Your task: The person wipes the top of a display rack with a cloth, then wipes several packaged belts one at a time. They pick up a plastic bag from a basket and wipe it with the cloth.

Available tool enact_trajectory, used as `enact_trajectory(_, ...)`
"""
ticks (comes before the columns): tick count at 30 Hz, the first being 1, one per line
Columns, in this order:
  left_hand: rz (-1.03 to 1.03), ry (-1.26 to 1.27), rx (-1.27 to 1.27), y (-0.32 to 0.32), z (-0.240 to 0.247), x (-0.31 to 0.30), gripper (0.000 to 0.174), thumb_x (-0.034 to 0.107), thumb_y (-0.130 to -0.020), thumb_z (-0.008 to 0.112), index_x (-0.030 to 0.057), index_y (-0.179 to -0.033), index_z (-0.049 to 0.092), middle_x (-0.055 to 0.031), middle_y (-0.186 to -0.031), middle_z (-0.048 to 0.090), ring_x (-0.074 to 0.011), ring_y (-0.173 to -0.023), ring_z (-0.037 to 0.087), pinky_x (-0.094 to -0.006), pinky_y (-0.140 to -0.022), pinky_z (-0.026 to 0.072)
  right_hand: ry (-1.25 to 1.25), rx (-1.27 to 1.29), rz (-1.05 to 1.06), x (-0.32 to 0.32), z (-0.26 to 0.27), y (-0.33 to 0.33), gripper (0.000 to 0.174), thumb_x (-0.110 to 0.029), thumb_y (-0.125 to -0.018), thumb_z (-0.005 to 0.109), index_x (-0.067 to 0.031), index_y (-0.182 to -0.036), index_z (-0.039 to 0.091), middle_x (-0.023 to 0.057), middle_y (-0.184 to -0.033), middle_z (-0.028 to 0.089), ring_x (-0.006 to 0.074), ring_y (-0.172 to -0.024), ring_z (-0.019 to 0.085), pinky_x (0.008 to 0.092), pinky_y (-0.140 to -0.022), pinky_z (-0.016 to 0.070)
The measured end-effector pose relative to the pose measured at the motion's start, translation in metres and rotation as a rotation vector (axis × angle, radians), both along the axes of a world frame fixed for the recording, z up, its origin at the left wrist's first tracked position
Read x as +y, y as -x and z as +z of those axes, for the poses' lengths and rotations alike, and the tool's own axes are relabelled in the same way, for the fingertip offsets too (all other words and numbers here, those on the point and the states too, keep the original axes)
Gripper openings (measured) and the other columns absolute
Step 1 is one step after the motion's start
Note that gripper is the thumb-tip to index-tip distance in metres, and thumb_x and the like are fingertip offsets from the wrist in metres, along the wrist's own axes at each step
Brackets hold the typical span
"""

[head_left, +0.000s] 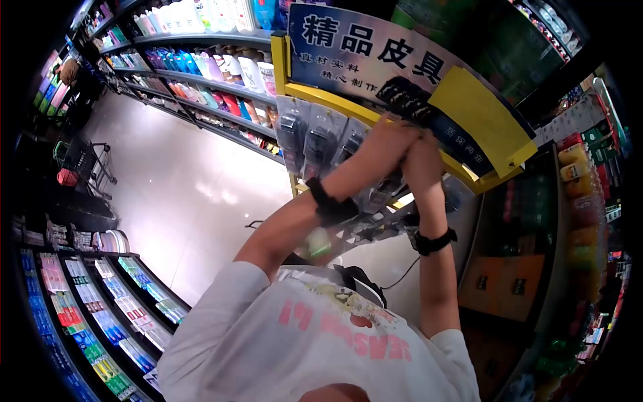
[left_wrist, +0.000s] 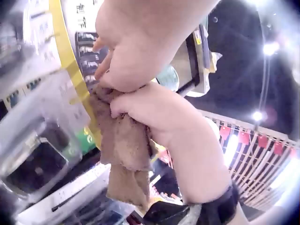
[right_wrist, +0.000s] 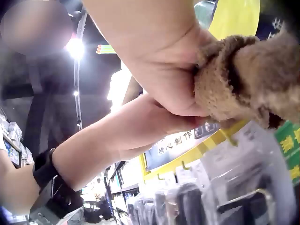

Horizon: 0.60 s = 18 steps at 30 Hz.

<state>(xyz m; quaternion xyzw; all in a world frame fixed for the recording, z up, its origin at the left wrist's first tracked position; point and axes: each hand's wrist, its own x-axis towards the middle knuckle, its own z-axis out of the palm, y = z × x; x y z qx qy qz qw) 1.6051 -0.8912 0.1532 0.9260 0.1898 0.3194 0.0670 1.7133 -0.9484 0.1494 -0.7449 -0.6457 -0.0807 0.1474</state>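
A brown, fuzzy cloth [left_wrist: 124, 145] hangs in folds from both hands, which are close together in front of the display rack. My left hand [head_left: 388, 144] grips its upper part, fingers partly curled. Beside it, my right hand [head_left: 424, 161] holds the cloth too, with fingers bent into it. In the right wrist view the cloth [right_wrist: 220, 84] bunches against the right palm, and the left hand [right_wrist: 173, 119] reaches in beneath. The head view hides the cloth behind the hands. Just beyond the fingers is the rack's sign [head_left: 355, 50], printed with Chinese characters.
Packaged belts [head_left: 318, 141] hang from the yellow rack frame [head_left: 335, 104] under the sign. A yellow sheet [head_left: 475, 110] covers part of the sign. Bottle shelves [head_left: 201, 67] stand behind left, boxed goods [head_left: 107, 301] at lower left, and a cart [head_left: 87, 161] on the pale floor.
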Motion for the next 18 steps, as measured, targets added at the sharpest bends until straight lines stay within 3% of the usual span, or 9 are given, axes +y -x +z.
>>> enact_trajectory(2, 0.060, 0.000, 0.062, 0.024, 0.001, 0.010, 0.044, 0.006, -0.064, 0.059, 0.0072, -0.108, 0.049, -0.0081, -0.111, 0.053, -0.0243, -0.110, 0.045, -0.0440, -0.096, 0.0279, 0.028, -0.031, 0.081, 0.015, 0.007, 0.017, 0.027, -0.002, -0.066, 0.056, 0.0012, -0.093, 0.059, 0.0184, -0.100, 0.051, 0.0335, -0.094, 0.050, 0.0391, -0.078, 0.0429)
enact_trajectory(5, 0.164, -0.010, -0.145, 0.063, 0.003, 0.014, 0.049, 0.009, -0.069, 0.057, 0.0051, -0.116, 0.044, -0.0127, -0.115, 0.048, -0.0274, -0.111, 0.043, -0.0437, -0.095, 0.0297, -0.094, 0.230, 0.182, 0.019, 0.035, 0.055, 0.028, 0.001, -0.065, 0.054, 0.0032, -0.093, 0.057, 0.0191, -0.101, 0.051, 0.0331, -0.096, 0.049, 0.0394, -0.079, 0.0421)
enact_trajectory(7, 0.081, 0.258, -0.505, 0.092, 0.008, 0.009, 0.064, 0.009, -0.070, 0.061, 0.0042, -0.126, 0.032, -0.0176, -0.121, 0.041, -0.0316, -0.114, 0.039, -0.0395, -0.096, 0.0305, -0.319, 0.405, 0.343, 0.008, 0.042, 0.076, 0.029, 0.002, -0.066, 0.051, 0.0049, -0.095, 0.055, 0.0198, -0.100, 0.053, 0.0342, -0.094, 0.050, 0.0369, -0.080, 0.0419)
enact_trajectory(8, -0.001, 0.466, -0.567, 0.106, 0.012, 0.008, 0.072, 0.010, -0.070, 0.064, 0.0031, -0.130, 0.025, -0.0214, -0.121, 0.039, -0.0342, -0.115, 0.037, -0.0354, -0.095, 0.0312, -0.306, 0.835, 0.440, 0.007, 0.044, 0.088, 0.027, 0.003, -0.068, 0.051, 0.0052, -0.095, 0.053, 0.0177, -0.096, 0.056, 0.0289, -0.091, 0.054, 0.0326, -0.079, 0.0423)
enact_trajectory(9, 0.009, 0.594, -0.611, 0.115, 0.001, 0.011, 0.065, 0.012, -0.073, 0.065, 0.0017, -0.127, 0.030, -0.0193, -0.119, 0.042, -0.0264, -0.111, 0.043, -0.0322, -0.091, 0.0359, -0.236, 1.086, 0.377, -0.005, 0.047, 0.098, 0.025, 0.002, -0.074, 0.053, 0.0034, -0.099, 0.052, 0.0123, -0.094, 0.058, 0.0197, -0.087, 0.056, 0.0282, -0.078, 0.0426)
enact_trajectory(11, -0.300, 1.203, -0.659, 0.139, -0.001, 0.012, 0.051, 0.010, -0.075, 0.064, -0.0003, -0.118, 0.039, -0.0139, -0.110, 0.052, -0.0169, -0.100, 0.051, -0.0280, -0.083, 0.0415, -0.239, 1.589, 0.313, -0.012, 0.028, 0.110, 0.027, 0.001, -0.077, 0.054, 0.0012, -0.104, 0.051, 0.0076, -0.097, 0.057, 0.0130, -0.089, 0.053, 0.0257, -0.077, 0.0427)
enact_trajectory(12, -0.305, 1.213, -0.647, 0.150, -0.004, 0.013, 0.051, 0.010, -0.075, 0.064, -0.0003, -0.118, 0.039, -0.0139, -0.110, 0.052, -0.0169, -0.100, 0.051, -0.0280, -0.083, 0.0415, -0.266, 1.731, 0.302, -0.011, 0.015, 0.114, 0.031, 0.001, -0.077, 0.056, 0.0001, -0.107, 0.050, 0.0075, -0.100, 0.056, 0.0136, -0.090, 0.053, 0.0248, -0.077, 0.0429)
enact_trajectory(14, -0.521, 1.432, -0.489, 0.168, -0.009, 0.015, 0.044, 0.009, -0.076, 0.063, -0.0008, -0.114, 0.043, -0.0080, -0.103, 0.056, -0.0117, -0.093, 0.054, -0.0236, -0.080, 0.0438, -0.259, 1.857, 0.270, -0.019, 0.014, 0.128, 0.031, 0.001, -0.076, 0.057, 0.0006, -0.106, 0.050, 0.0077, -0.101, 0.056, 0.0139, -0.090, 0.054, 0.0250, -0.077, 0.0432)
enact_trajectory(18, -0.455, 1.446, -0.535, 0.189, -0.023, 0.016, 0.034, 0.005, -0.077, 0.059, -0.0014, -0.108, 0.047, -0.0069, -0.101, 0.057, -0.0105, -0.090, 0.055, -0.0220, -0.077, 0.0446, -0.303, 1.892, 0.152, -0.035, -0.005, 0.147, 0.031, 0.002, -0.075, 0.056, 0.0025, -0.105, 0.051, 0.0085, -0.102, 0.056, 0.0154, -0.090, 0.054, 0.0262, -0.077, 0.0439)
